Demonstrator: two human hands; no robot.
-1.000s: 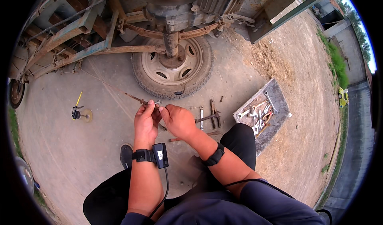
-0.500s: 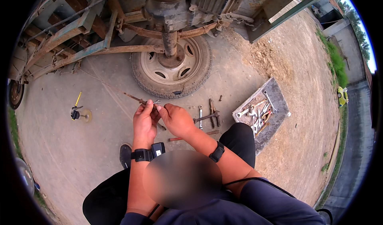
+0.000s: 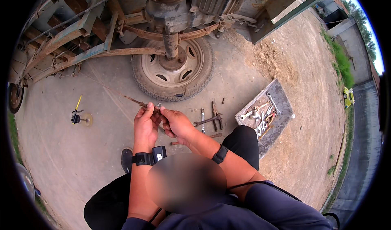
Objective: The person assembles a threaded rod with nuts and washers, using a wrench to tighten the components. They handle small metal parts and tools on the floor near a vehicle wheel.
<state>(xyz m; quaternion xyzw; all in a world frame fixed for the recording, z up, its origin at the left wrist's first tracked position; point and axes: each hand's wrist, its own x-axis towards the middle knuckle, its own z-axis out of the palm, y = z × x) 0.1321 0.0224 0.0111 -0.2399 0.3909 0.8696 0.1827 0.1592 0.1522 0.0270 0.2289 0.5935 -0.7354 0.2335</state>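
In the head view, just on the near side of the wheel (image 3: 174,76), our left hand (image 3: 146,124) pinches the rusty rod (image 3: 132,99) between thumb and fingers, seemingly to steady its end. Our right hand (image 3: 178,124) curls its fingers beside a silver tool head (image 3: 159,105); we cannot tell what they grip. The tool tray (image 3: 282,123) sits right of the wheel, probably for easy reach.
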